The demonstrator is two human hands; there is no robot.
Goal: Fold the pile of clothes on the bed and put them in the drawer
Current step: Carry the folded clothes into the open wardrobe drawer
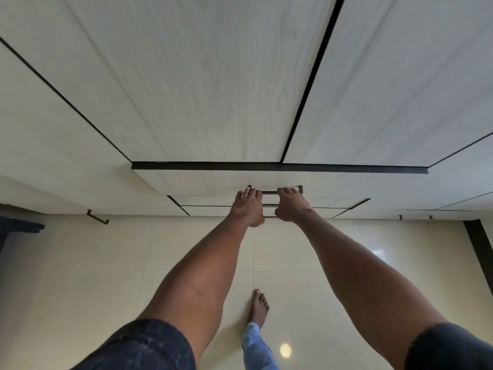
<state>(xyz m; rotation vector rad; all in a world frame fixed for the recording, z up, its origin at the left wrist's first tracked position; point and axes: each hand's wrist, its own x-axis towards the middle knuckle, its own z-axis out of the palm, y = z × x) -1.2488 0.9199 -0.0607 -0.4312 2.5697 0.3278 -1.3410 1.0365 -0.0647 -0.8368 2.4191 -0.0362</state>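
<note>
A pale wood-grain drawer front point(202, 180) sits low in the wardrobe, under a dark gap. Its thin dark bar handle point(270, 192) runs across the middle. My left hand point(246, 208) reaches to the handle's left end with its fingers hooked over the bar. My right hand point(292, 204) grips the right part of the same bar, fingers curled over it. The drawer's inside is not visible. No folded clothes are in view.
Two tall wardrobe doors point(213, 89) rise above the drawer, with more drawer fronts and handles point(269, 205) below. Another dark handle point(97, 217) sticks out at the left. Dark blue fabric point(18, 227) shows at the left edge. My bare foot point(260, 308) stands on glossy beige tiles.
</note>
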